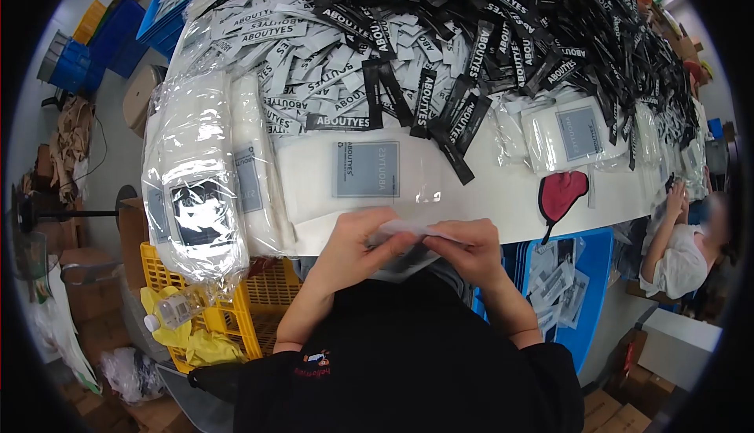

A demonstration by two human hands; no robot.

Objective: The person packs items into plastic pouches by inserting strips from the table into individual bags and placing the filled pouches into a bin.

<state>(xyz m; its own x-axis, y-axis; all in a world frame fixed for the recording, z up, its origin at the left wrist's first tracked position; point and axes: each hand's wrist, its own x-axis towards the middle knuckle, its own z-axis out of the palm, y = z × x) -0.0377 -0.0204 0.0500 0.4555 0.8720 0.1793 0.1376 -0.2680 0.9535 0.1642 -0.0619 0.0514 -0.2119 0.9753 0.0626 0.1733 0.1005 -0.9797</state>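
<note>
My left hand (352, 251) is closed on one side of a thin, whitish plastic bag (399, 270) at the table's front edge. Thumb and fingers of my right hand (473, 254) pinch its other side near the top. A darker grey patch shows on the bag below my fingers; its lower part is partly hidden. Just beyond my hands lies a flat white pack (310, 178) with a grey ABOUTYES label (366, 169). To the left, clear plastic-wrapped white packs (192, 150) lie stacked.
A large heap of black packets (479, 9) and white packets (330, 72) covers the table's far side. A dark red pouch (561, 196) lies at right. Below stand a yellow crate (263, 303) and a blue bin (597, 284) with packets. Another person (683, 256) sits at far right.
</note>
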